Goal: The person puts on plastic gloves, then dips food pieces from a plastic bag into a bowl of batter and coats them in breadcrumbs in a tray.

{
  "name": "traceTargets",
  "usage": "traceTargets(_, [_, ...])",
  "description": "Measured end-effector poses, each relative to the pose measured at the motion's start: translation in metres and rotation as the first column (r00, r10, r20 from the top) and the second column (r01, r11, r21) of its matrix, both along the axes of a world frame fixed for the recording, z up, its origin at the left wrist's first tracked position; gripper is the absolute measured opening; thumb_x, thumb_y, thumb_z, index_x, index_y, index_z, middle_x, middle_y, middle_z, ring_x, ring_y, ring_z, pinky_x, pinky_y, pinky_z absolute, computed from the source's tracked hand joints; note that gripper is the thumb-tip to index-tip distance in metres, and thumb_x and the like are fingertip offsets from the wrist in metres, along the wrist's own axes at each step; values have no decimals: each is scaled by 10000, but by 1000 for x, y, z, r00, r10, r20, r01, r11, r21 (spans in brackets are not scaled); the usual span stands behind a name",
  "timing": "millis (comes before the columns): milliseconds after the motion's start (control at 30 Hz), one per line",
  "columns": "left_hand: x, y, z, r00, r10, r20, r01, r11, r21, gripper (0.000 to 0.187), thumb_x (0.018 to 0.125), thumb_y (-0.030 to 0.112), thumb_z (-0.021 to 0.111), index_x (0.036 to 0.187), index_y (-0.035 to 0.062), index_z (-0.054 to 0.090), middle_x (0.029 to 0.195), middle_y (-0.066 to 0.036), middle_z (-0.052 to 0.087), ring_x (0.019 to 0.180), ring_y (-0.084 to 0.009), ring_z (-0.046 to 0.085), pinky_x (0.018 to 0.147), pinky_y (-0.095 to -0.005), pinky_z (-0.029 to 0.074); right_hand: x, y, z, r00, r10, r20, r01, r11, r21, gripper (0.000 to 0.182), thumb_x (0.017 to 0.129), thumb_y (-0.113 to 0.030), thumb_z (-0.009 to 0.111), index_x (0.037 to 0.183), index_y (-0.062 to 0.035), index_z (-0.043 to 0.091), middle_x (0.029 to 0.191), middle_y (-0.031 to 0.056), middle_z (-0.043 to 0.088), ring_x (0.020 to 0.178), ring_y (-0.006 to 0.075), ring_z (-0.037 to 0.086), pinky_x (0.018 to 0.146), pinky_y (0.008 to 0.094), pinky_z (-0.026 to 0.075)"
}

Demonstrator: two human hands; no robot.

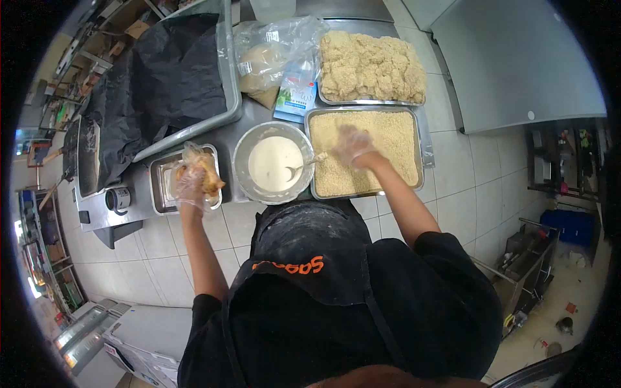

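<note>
My left hand (190,186), in a clear plastic glove, is closed around a yellowish-brown piece of meat (211,183), over a small steel tray (155,187). My right hand (354,146), gloved the same way and slightly blurred, is over a steel tray of pale breadcrumbs (394,155). Its fingers look spread, with nothing visible in them. Between my hands stands a round bowl of white batter (272,158). A spoon (299,169) rests in the batter, its handle crossing the rim toward the crumbs.
Behind the crumbs, another tray holds a heap of crumb-coated pieces (372,68). A blue-and-white packet (295,94) and a plastic bag of tan powder (262,68) lie behind the bowl. A grey tub (231,77) with black plastic sheeting (168,77) and a mug (118,200) are at left.
</note>
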State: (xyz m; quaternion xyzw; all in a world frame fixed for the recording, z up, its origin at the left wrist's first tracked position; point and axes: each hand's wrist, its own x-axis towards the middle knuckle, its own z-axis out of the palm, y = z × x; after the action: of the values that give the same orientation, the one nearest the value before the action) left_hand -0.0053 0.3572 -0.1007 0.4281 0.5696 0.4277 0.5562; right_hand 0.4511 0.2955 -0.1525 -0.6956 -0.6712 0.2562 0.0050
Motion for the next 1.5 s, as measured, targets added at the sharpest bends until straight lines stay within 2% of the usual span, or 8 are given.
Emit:
traceTargets(67, [13, -5, -11, 999, 4, 46, 1, 995, -105, 357, 884, 213, 654, 1180, 30, 573, 1042, -59, 620, 896, -141, 607, 755, -282, 511, -14, 4, 8, 977, 71, 203, -45, 991, -128, 850, 874, -597, 458, 1505, -124, 140, 1574, 108, 73, 1449, 293, 74, 1137, 543, 70])
traceTargets(500, [101, -45, -2, 986, 2, 168, 50, 951, -304, 384, 869, 216, 617, 1191, 14, 562, 1069, -106, 629, 944, -212, 639, 763, -330, 545, 64, -22, -20, 986, 36, 162, -79, 960, 270, 598, 908, -489, 484, 1381, -126, 450, 1492, 129, 330, 1384, 315, 287, 1127, 426, 220])
traceTargets(600, [109, -53, -5, 944, 88, 319, 36, 931, -363, 353, 875, 205, 589, 1174, 20, 567, 1062, -116, 629, 956, -240, 635, 754, -342, 543, 75, -29, 2, 899, -214, -382, 334, 899, 283, 459, 912, -398, 525, 1221, -68, 601, 1287, 161, 562, 1237, 326, 481, 1035, 391, 357])
traceTargets(667, [115, -56, -4, 899, 114, 424, 54, 930, -364, 338, 882, 219, 583, 1158, 24, 575, 1053, -121, 632, 951, -255, 633, 736, -349, 543, 61, -19, 37, 639, -753, -158, 731, 658, -180, 386, 885, -337, 591, 1102, -25, 657, 1079, 146, 668, 1017, 302, 607, 924, 363, 435])
traceTargets(900, [134, -39, 12, 958, -191, 215, 257, 905, -340, 394, 853, 344, 670, 1110, 51, 613, 964, -47, 645, 879, -161, 628, 725, -319, 515, 65, 1, 25, 283, -749, -599, 481, 651, -587, 467, 809, -294, 689, 1142, 25, 615, 1071, 160, 653, 948, 236, 597, 869, 325, 439])
traceTargets(967, [135, -39, 13, 975, -223, -24, 211, 949, -233, 365, 849, 340, 686, 1062, 46, 649, 931, -34, 655, 838, -123, 605, 698, -288, 493, 59, 9, 41, 741, -584, -330, 412, 785, -463, 513, 812, -301, 697, 1184, 29, 574, 1087, 171, 647, 961, 232, 610, 842, 343, 461])
traceTargets(1167, [128, -33, 34, 919, -317, -236, 279, 943, -181, 351, 834, 349, 709, 947, 18, 715, 817, -33, 677, 737, -95, 577, 684, -266, 470, 43, 0, 34, 890, -380, -253, 421, 897, 132, 534, 783, -305, 698, 1195, 11, 570, 1150, 208, 628, 1049, 312, 614, 893, 359, 467])
traceTargets(1500, [113, -26, 35, 874, -296, -385, 281, 955, -96, 343, 833, 332, 697, 978, 22, 706, 835, -57, 690, 748, -110, 605, 683, -289, 481, 73, 0, 128, 992, -113, 49, 115, 993, -34, 399, 757, -286, 709, 1075, -50, 662, 1034, 191, 656, 955, 314, 632, 843, 376, 483])
